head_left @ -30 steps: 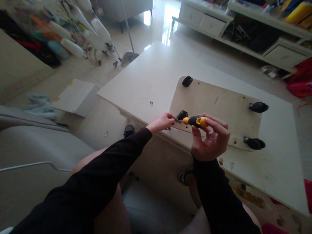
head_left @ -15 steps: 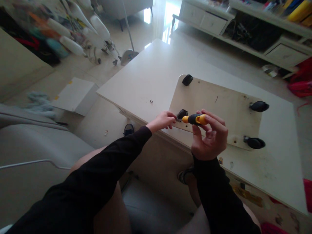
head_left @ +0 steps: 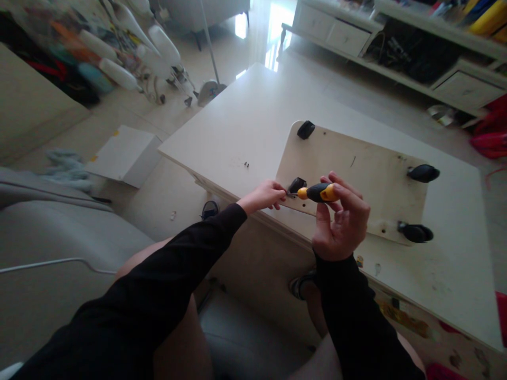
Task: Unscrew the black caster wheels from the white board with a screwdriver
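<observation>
My right hand [head_left: 344,216] is closed around the end of a yellow-and-black screwdriver [head_left: 319,192]. Its shaft points left, toward the fingertips of my left hand [head_left: 266,195]. Those fingers are pinched together by the near-left caster [head_left: 297,184]; whatever they hold is too small to make out. A cream board [head_left: 352,182] lies on the white table [head_left: 222,121] with black casters at its corners, such as the far-left caster [head_left: 306,130] and the near-right caster [head_left: 415,232]. Two small dark screws [head_left: 246,164] rest on the table left of the board.
A white box [head_left: 124,155] stands on the floor to the left, near a grey sofa [head_left: 79,232]. Beyond the table is a white cabinet [head_left: 332,31] with drawers. A folded white wheeled frame [head_left: 166,50] and a pole with a round base [head_left: 209,92] stand at the back left.
The screwdriver handle has turned a little in my right hand, and that hand's fingers have shifted slightly left and up. My left hand stays by the near-left caster.
</observation>
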Motion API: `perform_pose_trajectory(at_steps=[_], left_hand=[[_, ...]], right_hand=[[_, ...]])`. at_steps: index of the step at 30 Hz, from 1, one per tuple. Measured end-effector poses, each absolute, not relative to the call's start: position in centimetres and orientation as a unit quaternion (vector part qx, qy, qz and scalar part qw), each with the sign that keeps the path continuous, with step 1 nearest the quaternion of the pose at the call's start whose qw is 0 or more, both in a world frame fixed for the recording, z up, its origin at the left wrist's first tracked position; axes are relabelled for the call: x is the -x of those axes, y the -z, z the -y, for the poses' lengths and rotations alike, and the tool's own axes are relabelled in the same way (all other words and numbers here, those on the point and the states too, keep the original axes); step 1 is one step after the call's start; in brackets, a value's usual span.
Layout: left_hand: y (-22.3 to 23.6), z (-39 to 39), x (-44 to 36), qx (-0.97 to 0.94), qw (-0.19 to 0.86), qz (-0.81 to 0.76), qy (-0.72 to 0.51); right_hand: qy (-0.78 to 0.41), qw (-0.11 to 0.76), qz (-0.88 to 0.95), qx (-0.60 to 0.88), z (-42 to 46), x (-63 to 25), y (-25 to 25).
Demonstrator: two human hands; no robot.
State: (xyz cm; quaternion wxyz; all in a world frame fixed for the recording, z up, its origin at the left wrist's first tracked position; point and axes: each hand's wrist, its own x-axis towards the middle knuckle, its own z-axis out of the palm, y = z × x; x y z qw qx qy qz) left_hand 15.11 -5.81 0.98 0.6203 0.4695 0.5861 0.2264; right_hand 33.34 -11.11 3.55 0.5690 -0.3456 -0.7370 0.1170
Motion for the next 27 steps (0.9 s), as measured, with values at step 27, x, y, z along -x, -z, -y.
perform_pose_trajectory(at_steps=[27], left_hand=[[-1.4, 6.0, -15.1, -0.473, 0.634, -0.564, -0.238]], right_hand=[[-0.073, 0.561, 0.76, 0.32, 10.3, -32.3, -4.3]])
